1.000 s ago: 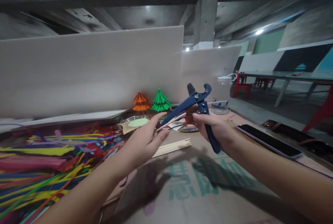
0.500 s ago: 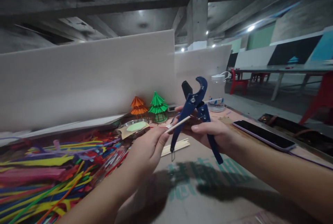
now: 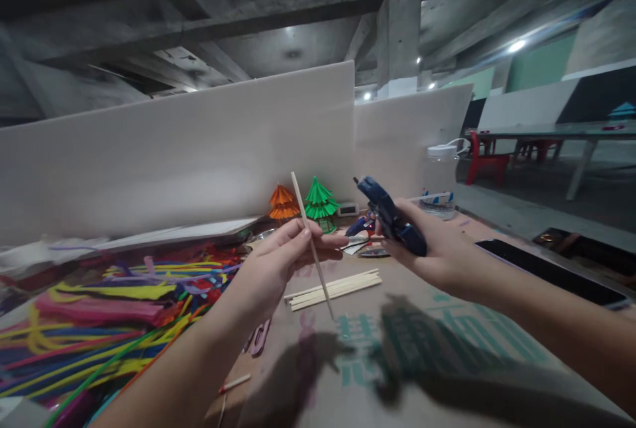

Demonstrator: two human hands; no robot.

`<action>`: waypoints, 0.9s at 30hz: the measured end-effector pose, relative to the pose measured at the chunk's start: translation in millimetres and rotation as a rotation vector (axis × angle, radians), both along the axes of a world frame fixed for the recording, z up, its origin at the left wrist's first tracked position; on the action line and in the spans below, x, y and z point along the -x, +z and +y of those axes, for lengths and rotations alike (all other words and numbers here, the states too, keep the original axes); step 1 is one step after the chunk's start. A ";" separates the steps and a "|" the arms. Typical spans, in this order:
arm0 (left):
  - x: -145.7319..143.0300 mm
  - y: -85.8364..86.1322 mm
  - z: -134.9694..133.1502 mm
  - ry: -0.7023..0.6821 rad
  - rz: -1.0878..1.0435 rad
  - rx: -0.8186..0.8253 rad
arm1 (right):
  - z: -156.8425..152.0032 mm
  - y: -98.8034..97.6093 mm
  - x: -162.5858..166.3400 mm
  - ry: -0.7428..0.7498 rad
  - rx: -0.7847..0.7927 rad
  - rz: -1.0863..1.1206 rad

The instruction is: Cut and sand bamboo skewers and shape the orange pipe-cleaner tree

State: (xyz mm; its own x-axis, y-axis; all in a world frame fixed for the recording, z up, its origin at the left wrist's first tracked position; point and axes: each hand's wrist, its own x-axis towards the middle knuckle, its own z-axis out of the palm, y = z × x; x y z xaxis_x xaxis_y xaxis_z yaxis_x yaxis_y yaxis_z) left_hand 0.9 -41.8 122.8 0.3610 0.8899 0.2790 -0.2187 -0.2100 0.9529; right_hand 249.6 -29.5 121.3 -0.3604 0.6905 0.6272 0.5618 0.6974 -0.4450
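My left hand [image 3: 278, 259] pinches a thin pale wooden stick [image 3: 319, 266] between thumb and fingers. The stick stands steeply tilted, its lower end over the cardboard [image 3: 348, 388]. To the right, my right hand [image 3: 437, 242] is wrapped round a blue pipe cutter [image 3: 392, 216], seen nearly edge-on and slightly blurred. Its jaws point up and left, apart from the stick. Beneath the hands, a small bunch of similar sticks [image 3: 342, 286] lies on the cardboard, which bears green printed characters.
Coloured pipe cleaners [image 3: 124, 312] heap up at left. Small orange [image 3: 283, 201] and green [image 3: 320, 199] paper-like trees stand before a white board [image 3: 223, 150]. A clear bottle [image 3: 440, 179] and phone [image 3: 541, 272] are at right; pink scissor handles [image 3: 261, 338] lie near my left forearm.
The stick has left the pipe cutter and now tilts upright in my left hand. My right hand has turned the cutter edge-on and moved right. The view has shifted left.
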 end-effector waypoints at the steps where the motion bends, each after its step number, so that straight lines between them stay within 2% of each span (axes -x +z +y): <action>1: 0.7 -0.9 1.7 0.005 -0.002 0.001 | -1.2 -0.4 0.6 -0.010 -0.030 -0.030; 7: 2.7 -9.8 10.3 0.074 0.069 -0.078 | 1.5 -7.0 1.5 -0.053 -0.251 -0.181; 13: 3.5 -1.3 4.3 0.033 -0.008 0.006 | 4.3 -6.5 -3.3 -0.073 -0.299 -0.210; 18: 8.5 2.0 10.0 0.113 -0.057 0.010 | 2.2 3.2 -7.9 -0.095 -0.359 -0.271; 21: 10.1 0.5 17.4 0.221 -0.063 -0.046 | 0.5 8.3 -10.6 -0.096 -0.403 -0.274; 24: 9.8 -0.5 22.5 0.313 -0.130 -0.079 | 0.5 10.3 -13.3 -0.103 -0.290 -0.201; 27: 8.4 0.2 22.8 0.329 -0.189 -0.074 | 4.3 9.8 -15.4 -0.028 0.046 -0.042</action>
